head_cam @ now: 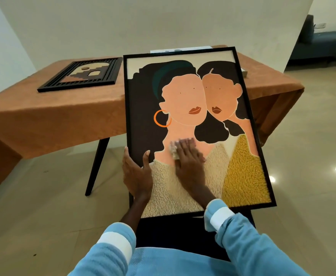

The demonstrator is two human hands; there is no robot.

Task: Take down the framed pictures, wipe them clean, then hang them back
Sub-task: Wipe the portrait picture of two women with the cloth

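A large black-framed picture [232,108] of two women rests tilted on my lap, its top end leaning toward the table. My left hand [136,172] grips its left edge, thumb lying on the glass. My right hand [189,160] lies flat on the lower middle of the picture, pressing a small pale cloth [173,150] against the glass; most of the cloth is hidden under my fingers. A smaller black-framed picture [81,76] with an arch design lies flat on the left side of the table.
The table [53,116] is draped in an orange cloth and stands on dark legs, against a white wall. Some white paper [181,49] and another object peek out behind the big frame. A dark blue sofa [326,42] stands far right. The floor is glossy tile.
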